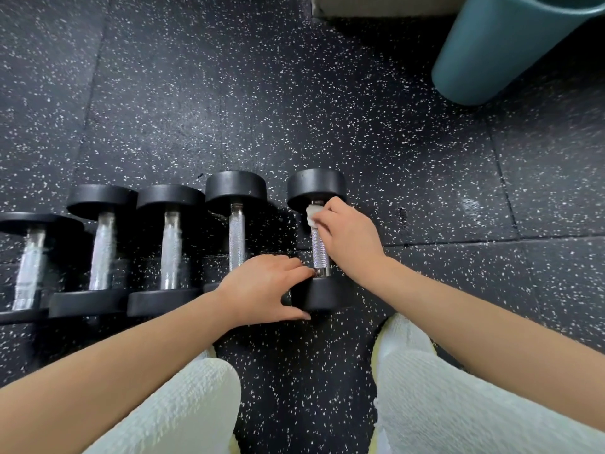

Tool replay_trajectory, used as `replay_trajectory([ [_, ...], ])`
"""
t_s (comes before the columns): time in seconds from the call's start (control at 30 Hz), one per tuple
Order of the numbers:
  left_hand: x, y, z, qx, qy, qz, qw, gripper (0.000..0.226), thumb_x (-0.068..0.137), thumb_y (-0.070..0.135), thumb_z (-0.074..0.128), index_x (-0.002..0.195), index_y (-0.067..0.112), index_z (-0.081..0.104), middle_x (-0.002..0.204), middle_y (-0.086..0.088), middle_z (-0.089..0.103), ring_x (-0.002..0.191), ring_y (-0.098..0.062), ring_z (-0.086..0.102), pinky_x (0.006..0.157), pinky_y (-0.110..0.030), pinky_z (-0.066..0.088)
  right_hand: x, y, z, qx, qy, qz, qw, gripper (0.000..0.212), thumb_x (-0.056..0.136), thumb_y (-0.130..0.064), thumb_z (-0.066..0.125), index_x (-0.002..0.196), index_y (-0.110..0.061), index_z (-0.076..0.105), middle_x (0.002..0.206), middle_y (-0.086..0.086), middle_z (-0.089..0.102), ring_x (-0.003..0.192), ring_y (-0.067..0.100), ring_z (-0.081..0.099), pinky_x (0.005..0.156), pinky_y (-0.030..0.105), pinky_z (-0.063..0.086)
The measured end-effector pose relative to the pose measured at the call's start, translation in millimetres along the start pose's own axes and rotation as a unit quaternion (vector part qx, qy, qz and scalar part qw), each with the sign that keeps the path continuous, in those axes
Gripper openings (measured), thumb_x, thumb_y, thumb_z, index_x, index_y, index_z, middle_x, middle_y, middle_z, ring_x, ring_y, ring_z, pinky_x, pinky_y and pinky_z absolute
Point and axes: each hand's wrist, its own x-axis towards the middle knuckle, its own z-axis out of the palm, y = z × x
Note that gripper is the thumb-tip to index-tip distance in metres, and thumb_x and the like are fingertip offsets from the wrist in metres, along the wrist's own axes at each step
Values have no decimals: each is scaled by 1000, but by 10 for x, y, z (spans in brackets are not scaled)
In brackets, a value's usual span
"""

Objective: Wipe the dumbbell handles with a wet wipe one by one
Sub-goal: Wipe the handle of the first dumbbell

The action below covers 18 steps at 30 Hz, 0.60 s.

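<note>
Several black dumbbells with knurled steel handles lie side by side on the speckled rubber floor. At the right end of the row lies the rightmost dumbbell (320,250). My right hand (352,239) presses a crumpled white wet wipe (312,216) against the far end of its handle. My left hand (265,286) rests on this dumbbell's near head, thumb along the head's front and fingertips at the handle's near end. Left of it lie another dumbbell (236,234) and further ones (170,250), partly blurred.
A teal plastic bin (497,50) stands at the far right. A pale wall base (376,6) runs along the top edge. My knees in light textured trousers (442,398) fill the bottom. Bare speckled floor (229,103) stretches beyond the dumbbells.
</note>
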Motion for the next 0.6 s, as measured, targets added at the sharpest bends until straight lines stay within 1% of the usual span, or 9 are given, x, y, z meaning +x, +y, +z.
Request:
replay_trajectory([
  [0.07,-2,12,-22,-12,-5,-11,1000,72,80,78,64,125,23,58,100,10,63,92,-15,61,81,-34,52,-60,19,-16,-20,-27,-32,999,8,94,-24,63,95,-19,68,94,-1,55,75,21,58,58,36,49],
  [0.13,1,24,-41,-24,3,-19,1000,69,77,76,69,121,23,57,101,10,64,92,-15,63,80,-34,52,-59,54,-50,-19,-29,-52,998,8,93,-24,63,95,-19,69,96,-2,55,78,20,58,59,36,50],
  [0.23,-3,32,-39,-31,12,-22,999,68,75,73,73,118,24,56,101,10,65,92,-16,64,79,-34,52,69,94,-63,-6,8,-34,999,10,94,-22,62,101,-20,69,100,-3,56,79,19,55,60,34,48],
  [0.3,-8,30,-31,-27,10,-17,999,68,75,71,75,119,24,54,103,10,65,92,-17,64,80,-35,53,132,91,21,-36,7,-21,999,14,91,-18,67,104,-21,68,99,-3,55,77,18,54,57,34,49],
  [0.37,-16,29,-20,-29,12,-12,999,66,76,67,76,120,25,52,104,10,65,92,-17,64,81,-36,53,102,59,109,-72,-4,-13,997,20,84,-13,71,103,-20,66,96,-1,54,75,19,53,53,35,51],
  [0.43,-21,21,-11,-33,12,-15,999,62,77,63,76,119,26,50,105,9,65,92,-18,64,81,-39,53,27,56,132,-76,-13,-24,997,17,84,-13,68,100,-19,64,94,0,54,77,20,54,55,36,52],
  [0.5,-25,1,5,-34,11,-14,999,62,77,64,75,118,26,47,105,9,65,92,-19,65,81,-40,53,-60,67,85,-66,-38,-47,996,10,90,-19,63,100,-19,64,95,-1,53,81,20,54,59,38,53],
  [0.57,-29,-18,31,-23,16,-3,1000,64,78,67,75,118,25,46,103,8,65,90,-20,65,79,-40,53,-77,86,-3,-49,-57,-68,995,8,93,-22,61,99,-19,65,97,-2,52,83,20,55,63,39,52],
  [0.6,-34,-22,41,-16,24,5,1000,65,78,67,75,118,25,47,102,8,65,89,-19,64,78,-38,53,-48,106,-31,-42,-52,-69,995,8,92,-22,61,99,-19,66,97,-2,53,83,21,55,63,39,51],
])
